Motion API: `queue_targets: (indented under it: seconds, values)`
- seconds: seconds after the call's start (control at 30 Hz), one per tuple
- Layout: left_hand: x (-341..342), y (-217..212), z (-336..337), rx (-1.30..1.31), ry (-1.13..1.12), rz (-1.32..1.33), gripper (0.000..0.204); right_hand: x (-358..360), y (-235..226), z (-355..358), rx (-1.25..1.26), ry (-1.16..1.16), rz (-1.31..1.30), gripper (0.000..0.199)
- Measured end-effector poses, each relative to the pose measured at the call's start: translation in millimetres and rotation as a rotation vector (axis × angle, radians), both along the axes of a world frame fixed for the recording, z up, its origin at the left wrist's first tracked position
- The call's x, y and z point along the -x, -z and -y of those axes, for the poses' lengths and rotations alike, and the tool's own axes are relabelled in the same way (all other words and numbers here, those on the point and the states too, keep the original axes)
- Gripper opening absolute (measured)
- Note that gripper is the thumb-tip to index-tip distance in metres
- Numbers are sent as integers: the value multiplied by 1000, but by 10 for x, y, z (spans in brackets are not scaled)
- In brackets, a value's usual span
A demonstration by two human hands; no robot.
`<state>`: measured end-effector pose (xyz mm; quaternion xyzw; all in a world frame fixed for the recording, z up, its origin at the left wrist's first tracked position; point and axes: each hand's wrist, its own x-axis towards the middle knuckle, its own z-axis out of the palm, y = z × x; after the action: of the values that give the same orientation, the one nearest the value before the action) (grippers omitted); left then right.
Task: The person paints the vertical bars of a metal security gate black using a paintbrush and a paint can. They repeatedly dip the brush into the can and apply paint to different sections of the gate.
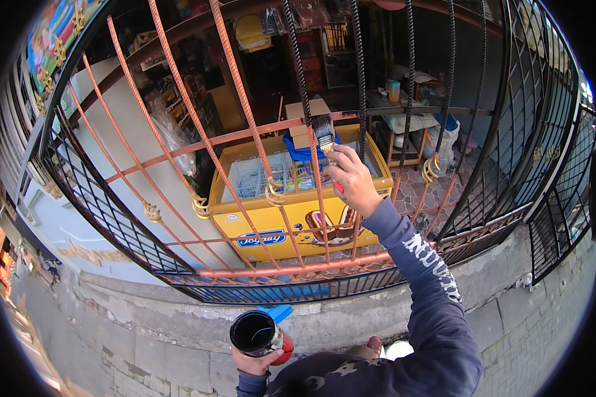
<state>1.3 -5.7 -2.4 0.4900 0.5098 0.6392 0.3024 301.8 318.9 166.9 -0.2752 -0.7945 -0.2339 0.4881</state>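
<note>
My right hand (351, 177) grips a paintbrush (324, 135) by its handle, arm stretched forward. The brush's dark, paint-wet bristles lie against a bar of the metal window grille (320, 192), close to its upper crossbar. Some bars are coated black, among them the twisted bar (297, 59) above the brush; others are reddish-brown, with gold ring ornaments (275, 192). Low in front of me, my left hand (257, 360) is wrapped round a paint can (253, 332) with black paint inside and a red-and-dark side.
Behind the grille stands a yellow chest freezer (278, 231), with a cardboard box (304, 119) and a blue cloth or bag on top. A concrete ledge (179, 304) runs beneath the grille. At right is a black metal gate (563, 218); a blue object (276, 312) is beside the can.
</note>
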Motion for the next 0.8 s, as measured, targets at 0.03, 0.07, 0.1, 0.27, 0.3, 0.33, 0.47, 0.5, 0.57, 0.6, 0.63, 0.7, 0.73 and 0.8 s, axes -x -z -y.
queue_targets:
  seconds: [0.03, 0.07, 0.1, 0.27, 0.3, 0.33, 0.47, 0.5, 0.57, 0.6, 0.63, 0.7, 0.73, 0.8]
  values:
    - [-3, -9, -16, 24, 18, 29, 96, 11, 4, -10, -50, -8, -26, 34]
    - [-8, -11, -25, 23, 37, 56, 96, 21, 17, -12, -134, -35, -61, 33]
    - [-14, -11, -26, 29, 50, 74, 97, 34, 23, -25, -83, -4, -48, 32]
    - [-39, 3, -34, -12, 46, 42, 97, 44, 57, -67, -86, 21, -48, 29]
    - [-47, 11, -34, -44, 43, 59, 97, 49, 69, -72, -104, -33, -99, 31]
    - [-46, 15, -32, -23, 46, 65, 97, 40, 72, -87, -70, 21, -103, 29]
    - [-33, 12, -2, 26, 51, 60, 98, -3, 102, -125, -82, 106, -58, 24]
    - [-32, 10, 0, 9, 47, 50, 98, -21, 109, -129, -92, 98, -67, 24]
    - [-33, 1, 10, 42, 43, 69, 98, -60, 121, -133, -115, 97, -81, 24]
    - [-37, -5, 5, 39, 44, 73, 98, -82, 113, -148, -131, 104, -86, 24]
    - [-46, -12, 6, 51, 43, 54, 98, -102, 111, -149, -115, 130, -91, 24]
    - [-61, -38, -13, 7, 43, -4, 98, -134, 91, -156, -101, 113, -75, 24]
    - [-66, -50, -39, 22, 53, 23, 98, -141, 79, -161, -95, 109, -77, 23]
    - [-92, -61, -54, 3, 77, 73, 98, -148, 76, -154, -151, 90, -88, 23]
